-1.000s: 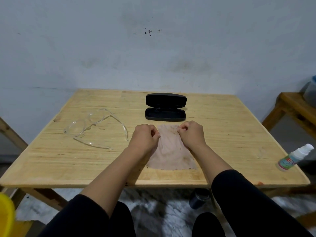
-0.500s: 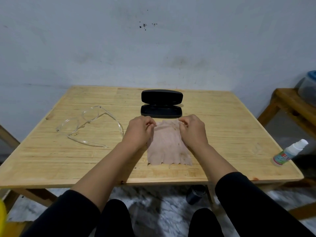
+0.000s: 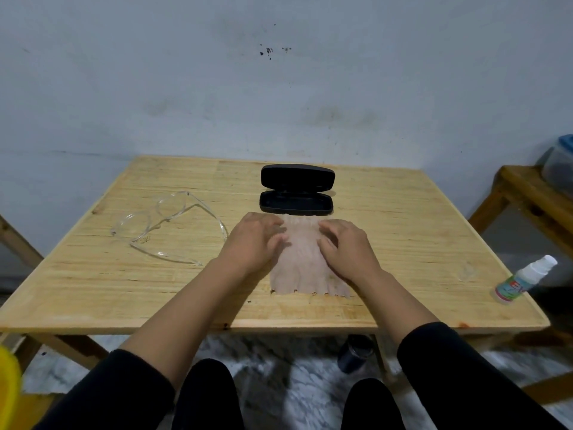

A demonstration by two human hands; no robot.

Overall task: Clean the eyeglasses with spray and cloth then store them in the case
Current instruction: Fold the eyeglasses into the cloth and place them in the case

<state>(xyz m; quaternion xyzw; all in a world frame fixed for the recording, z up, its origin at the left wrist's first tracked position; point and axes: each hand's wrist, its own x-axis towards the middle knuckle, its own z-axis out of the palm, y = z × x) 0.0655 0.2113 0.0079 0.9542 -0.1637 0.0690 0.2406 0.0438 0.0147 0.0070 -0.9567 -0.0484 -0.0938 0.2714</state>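
Both hands, left [image 3: 252, 240] and right [image 3: 347, 248], lay spread flat on the cloth [image 3: 305, 265], seemingly smoothing it for wiping, near the open case [image 3: 296, 203], glasses [image 3: 169, 226] left, spray [image 3: 524, 279] far right on the bench [image 3: 403, 243].

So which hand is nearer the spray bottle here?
The right hand. It rests on the cloth at mid-table, with the spray bottle off to its right at the table's edge. The left hand lies farther, on the cloth's other side.

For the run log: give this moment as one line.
left hand: flat on cloth | right hand: flat on cloth | eyeglasses: untouched | case: open
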